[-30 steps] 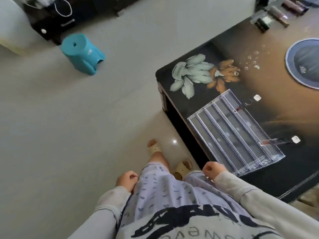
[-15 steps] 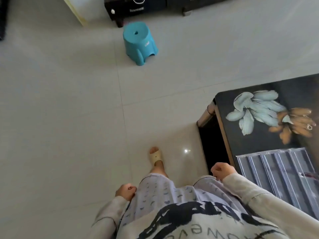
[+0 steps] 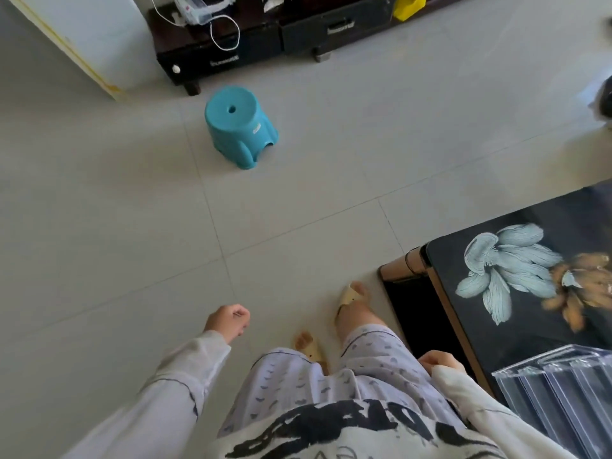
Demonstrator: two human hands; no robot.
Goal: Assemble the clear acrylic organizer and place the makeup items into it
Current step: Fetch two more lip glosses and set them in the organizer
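The clear acrylic organizer (image 3: 559, 389), a ribbed tray with long dividers, lies on the dark glossy table (image 3: 516, 329) at the lower right, cut off by the frame edge. No makeup items are in view. My left hand (image 3: 228, 321) is out over the floor tiles, far left of the table, with its fingers curled into a fist around nothing. By my hip at the table's near edge is my right hand (image 3: 438, 359), also curled and holding nothing, its wrist covered by the pale sleeve.
A teal plastic stool (image 3: 240, 125) stands on the tiled floor ahead. Behind it runs a low dark cabinet (image 3: 265, 41) with white cables, next to a white appliance (image 3: 92, 38). My feet in beige slippers (image 3: 351, 298) are close to the table's corner (image 3: 409, 263).
The view has swung left, away from the table, so only the organizer's end stays visible. My left hand has lifted forward from my hip. My right hand stays by my side.
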